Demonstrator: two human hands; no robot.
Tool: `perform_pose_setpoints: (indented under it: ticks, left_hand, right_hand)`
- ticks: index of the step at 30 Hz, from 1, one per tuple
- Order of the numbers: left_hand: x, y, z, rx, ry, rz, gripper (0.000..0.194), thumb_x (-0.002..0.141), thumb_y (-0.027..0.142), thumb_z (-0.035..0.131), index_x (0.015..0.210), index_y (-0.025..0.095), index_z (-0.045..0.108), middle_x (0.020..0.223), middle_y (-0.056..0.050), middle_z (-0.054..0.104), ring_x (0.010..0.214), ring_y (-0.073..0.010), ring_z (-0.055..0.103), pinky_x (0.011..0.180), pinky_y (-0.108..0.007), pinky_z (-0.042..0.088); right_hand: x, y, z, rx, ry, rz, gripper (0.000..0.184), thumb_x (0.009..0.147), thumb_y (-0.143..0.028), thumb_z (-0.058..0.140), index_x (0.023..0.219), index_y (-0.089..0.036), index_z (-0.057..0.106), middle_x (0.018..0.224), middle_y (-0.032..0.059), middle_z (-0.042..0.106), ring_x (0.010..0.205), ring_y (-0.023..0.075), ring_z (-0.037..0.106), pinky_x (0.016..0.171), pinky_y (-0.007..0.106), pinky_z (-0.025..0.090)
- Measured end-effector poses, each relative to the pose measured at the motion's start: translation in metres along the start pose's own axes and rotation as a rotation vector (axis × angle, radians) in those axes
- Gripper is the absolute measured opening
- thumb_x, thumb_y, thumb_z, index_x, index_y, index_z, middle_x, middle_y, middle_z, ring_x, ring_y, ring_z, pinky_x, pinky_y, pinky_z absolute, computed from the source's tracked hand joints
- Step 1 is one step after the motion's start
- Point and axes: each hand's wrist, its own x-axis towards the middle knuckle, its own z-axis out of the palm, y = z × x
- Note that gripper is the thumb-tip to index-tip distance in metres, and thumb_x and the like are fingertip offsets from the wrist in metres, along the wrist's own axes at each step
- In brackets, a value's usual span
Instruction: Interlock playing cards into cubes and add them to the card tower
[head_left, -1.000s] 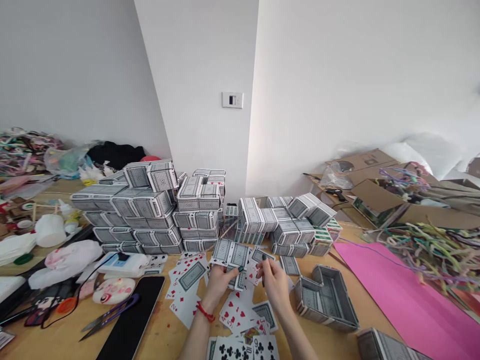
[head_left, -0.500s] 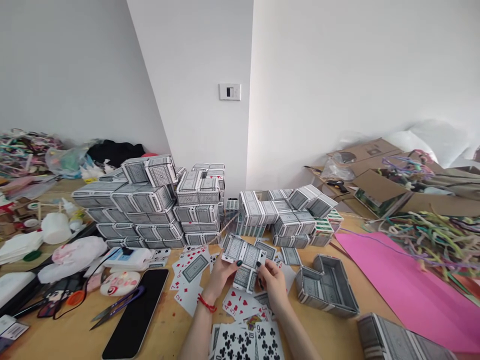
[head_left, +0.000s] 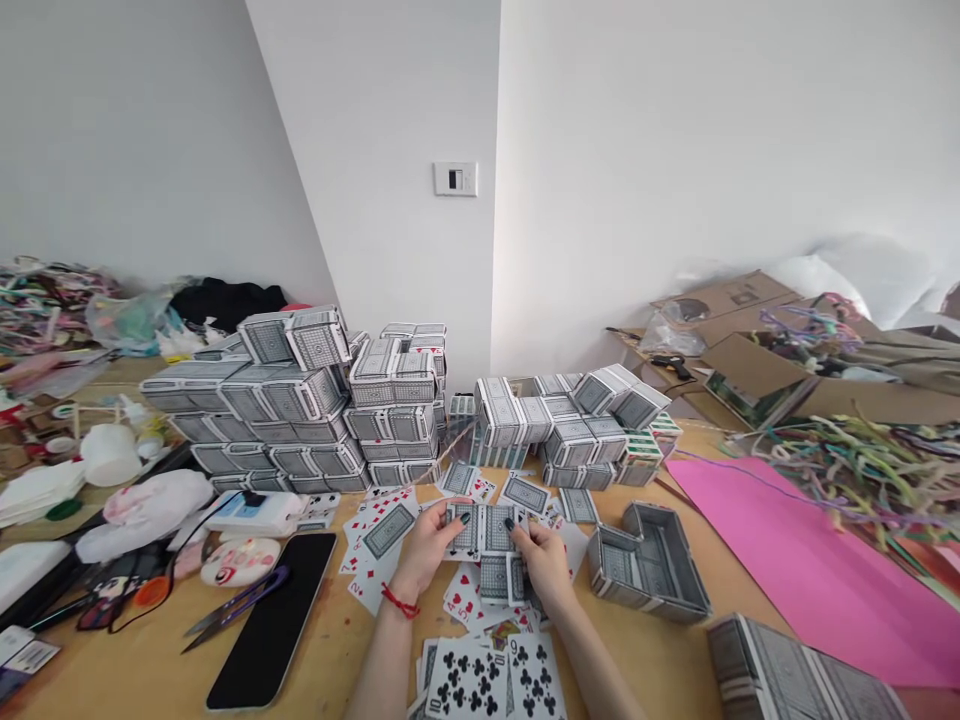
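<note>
A small panel of joined, folded playing cards (head_left: 496, 575), grey backs up, is held low above the table between both hands. My left hand (head_left: 424, 550) pinches its left end, thumb on top, a red string bracelet at the wrist. At its right side my right hand (head_left: 545, 565) grips the edge between thumb and fingers. Loose playing cards lie beneath and around: a face-down card (head_left: 388, 530) to the left, red hearts (head_left: 463, 592) under the panel, and clubs (head_left: 466, 680) nearest me. An L-shaped open box of cards (head_left: 651, 562) stands right of my right hand.
Stacked card-built boxes (head_left: 285, 395) rise at the back left, with more card boxes (head_left: 585, 435) at the back right. Scissors (head_left: 236, 607) and a black phone (head_left: 274, 620) lie left. Pink paper (head_left: 810, 570), another card box (head_left: 795, 670) and yarn (head_left: 840, 480) occupy the right.
The panel has been lowered and turned from a slant to nearly level. My left hand has shifted left along it; both hands still hold it. The view has shifted slightly.
</note>
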Motion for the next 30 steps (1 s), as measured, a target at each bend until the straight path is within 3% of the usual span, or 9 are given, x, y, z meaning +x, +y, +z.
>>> perform_pose_setpoints:
  ticks: [5, 11, 14, 17, 21, 23, 25, 27, 30]
  left_hand:
    - [0.001, -0.003, -0.005, 0.098, -0.059, 0.018, 0.037, 0.067, 0.025, 0.055, 0.103, 0.015, 0.059, 0.083, -0.004, 0.063, 0.074, -0.0169, 0.058, 0.066, -0.026, 0.044]
    - [-0.001, -0.007, 0.005, 0.19, 0.08, 0.088, 0.032, 0.07, 0.027, 0.052, 0.1, 0.018, 0.058, 0.103, -0.007, 0.061, 0.092, -0.0201, 0.057, 0.075, -0.029, 0.045]
    - [0.003, -0.012, 0.004, 0.16, 0.118, 0.141, 0.035, 0.07, 0.025, 0.053, 0.105, 0.019, 0.056, 0.118, -0.008, 0.055, 0.106, -0.0206, 0.052, 0.086, -0.03, 0.041]
    - [0.007, -0.016, -0.003, 0.197, 0.154, 0.162, 0.039, 0.068, 0.022, 0.055, 0.107, 0.018, 0.056, 0.12, -0.009, 0.055, 0.111, -0.0218, 0.049, 0.093, -0.033, 0.036]
    - [0.009, -0.017, -0.008, 0.255, 0.176, 0.175, 0.041, 0.068, 0.021, 0.054, 0.109, 0.018, 0.055, 0.119, -0.008, 0.056, 0.11, -0.0218, 0.05, 0.094, -0.034, 0.036]
    - [0.008, -0.016, -0.007, 0.283, 0.171, 0.168, 0.04, 0.069, 0.023, 0.052, 0.11, 0.019, 0.056, 0.115, -0.008, 0.059, 0.106, -0.0215, 0.053, 0.09, -0.034, 0.039]
    - [0.007, -0.017, -0.006, 0.297, 0.175, 0.176, 0.039, 0.071, 0.024, 0.05, 0.109, 0.019, 0.056, 0.111, -0.008, 0.061, 0.102, -0.0211, 0.056, 0.088, -0.034, 0.042]
    - [0.007, -0.018, -0.005, 0.297, 0.192, 0.193, 0.036, 0.072, 0.024, 0.047, 0.107, 0.019, 0.057, 0.108, -0.008, 0.063, 0.1, -0.0208, 0.057, 0.087, -0.034, 0.043]
    - [0.008, -0.019, -0.005, 0.3, 0.202, 0.195, 0.033, 0.073, 0.024, 0.045, 0.103, 0.018, 0.06, 0.108, -0.008, 0.064, 0.102, -0.0208, 0.057, 0.088, -0.033, 0.043]
  right_hand:
    - [0.003, 0.004, -0.001, -0.021, -0.034, 0.01, 0.046, 0.063, -0.059, 0.054, 0.048, -0.019, 0.036, 0.045, -0.0061, 0.029, 0.045, 0.008, 0.025, 0.043, 0.022, 0.021]
    - [0.002, -0.003, 0.002, -0.049, -0.045, -0.048, 0.043, 0.067, -0.056, 0.051, 0.051, -0.018, 0.043, 0.047, -0.0046, 0.038, 0.047, 0.0091, 0.034, 0.045, 0.021, 0.028]
    - [-0.005, -0.015, 0.001, -0.112, -0.001, -0.066, 0.039, 0.071, -0.051, 0.049, 0.072, -0.014, 0.059, 0.058, 0.0001, 0.054, 0.05, 0.012, 0.045, 0.048, 0.023, 0.037]
    - [-0.019, -0.042, -0.01, -0.263, 0.058, -0.135, 0.041, 0.075, -0.04, 0.047, 0.103, -0.014, 0.058, 0.084, 0.0067, 0.064, 0.05, 0.0125, 0.05, 0.049, 0.026, 0.043]
    - [-0.042, -0.09, -0.057, -0.658, 0.015, -0.291, 0.032, 0.077, -0.032, 0.046, 0.103, -0.02, 0.06, 0.089, 0.006, 0.064, 0.056, 0.0138, 0.055, 0.059, 0.028, 0.047]
    - [-0.053, -0.103, -0.094, -0.817, 0.012, -0.312, 0.029, 0.079, -0.033, 0.045, 0.1, -0.023, 0.061, 0.093, 0.0055, 0.064, 0.074, 0.0177, 0.06, 0.071, 0.03, 0.048]
    - [-0.063, -0.101, -0.138, -0.951, 0.102, -0.322, 0.029, 0.078, -0.037, 0.047, 0.099, -0.024, 0.062, 0.101, 0.0064, 0.062, 0.094, 0.0219, 0.058, 0.082, 0.034, 0.046]
    - [-0.075, -0.086, -0.181, -1.045, 0.211, -0.331, 0.031, 0.077, -0.038, 0.047, 0.101, -0.024, 0.061, 0.105, 0.0076, 0.06, 0.097, 0.0235, 0.057, 0.084, 0.036, 0.046]
    - [-0.093, -0.056, -0.229, -1.161, 0.241, -0.318, 0.035, 0.075, -0.04, 0.05, 0.104, -0.025, 0.06, 0.11, 0.0081, 0.058, 0.102, 0.0257, 0.054, 0.084, 0.039, 0.046]
